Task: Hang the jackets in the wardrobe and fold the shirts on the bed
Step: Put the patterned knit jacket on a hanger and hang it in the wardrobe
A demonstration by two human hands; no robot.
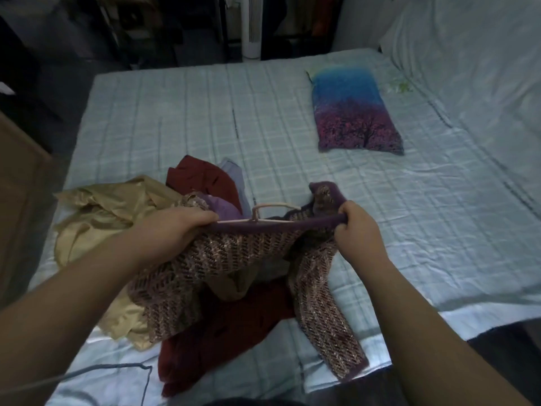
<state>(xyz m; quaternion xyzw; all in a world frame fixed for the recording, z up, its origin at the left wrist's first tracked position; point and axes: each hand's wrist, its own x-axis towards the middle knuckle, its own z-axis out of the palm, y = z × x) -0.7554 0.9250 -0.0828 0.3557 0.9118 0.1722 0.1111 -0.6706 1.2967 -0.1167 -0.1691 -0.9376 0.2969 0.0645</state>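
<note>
Holds knit jacket (234, 253) stretched by its purple trim above clothes heap (202, 177) at near edge of bed (292, 112), left hand (178, 227) curled round one shoulder and hanger (272, 213) end, right hand (358, 230) pinching the other; shows hanger crosswise between both grips, hook pointing away, right end hidden under trim.

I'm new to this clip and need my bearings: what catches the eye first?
At centre, the left hand and right hand grip a purple knit jacket with a pale hanger at its collar. A tan garment and a red garment lie heaped beside and beneath, on the bed. Farther right lies a blue-and-pink pillow.
</note>
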